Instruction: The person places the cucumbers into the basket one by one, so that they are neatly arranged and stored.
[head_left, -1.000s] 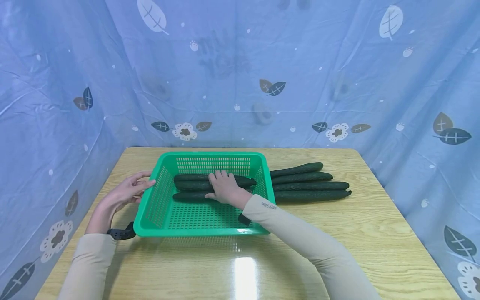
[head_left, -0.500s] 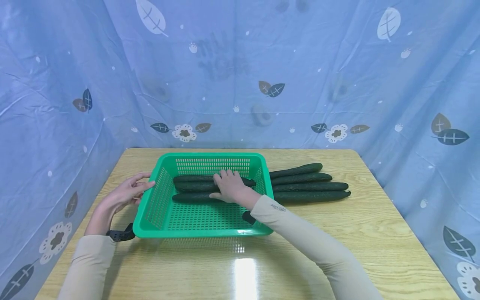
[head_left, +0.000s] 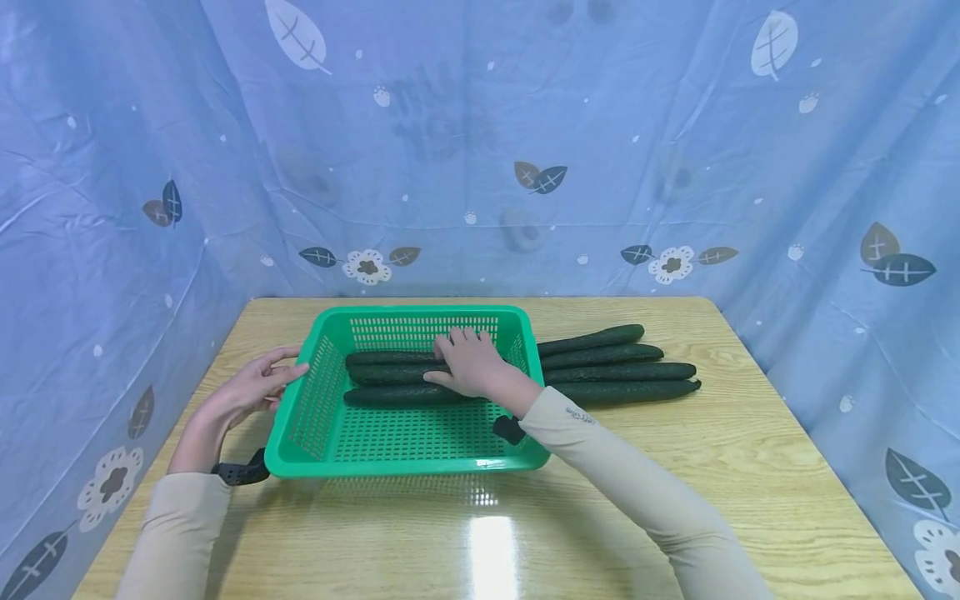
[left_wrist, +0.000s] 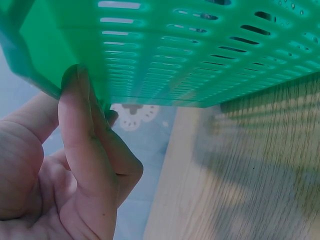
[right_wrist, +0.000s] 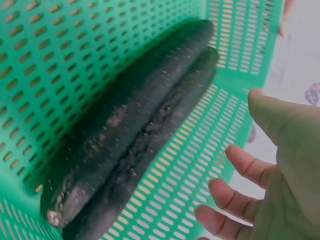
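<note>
A green plastic basket [head_left: 405, 467] with slotted walls stands on the wooden table. My left hand [head_left: 258, 385] grips its left rim; in the left wrist view the fingers [left_wrist: 82, 115] press the wall from outside, under the lip. Dark green cucumbers [head_left: 405, 396] lie side by side inside, toward the back wall. Over their right part is my right hand [head_left: 476, 367], hiding their right ends in the head view. In the right wrist view that hand's fingers [right_wrist: 235, 197] are spread and loosely bent, apart from the cucumbers [right_wrist: 130, 125], with nothing between them.
Several more cucumbers [head_left: 622, 371] lie in a row on the table [head_left: 750, 500], right against the basket's right side in the head view. A blue patterned curtain [head_left: 465, 125] hangs behind and on both sides of the table.
My right hand has drawn to the right and slightly up over the cucumbers, uncovering more of their left part. My left hand keeps its place at the basket's rim.
</note>
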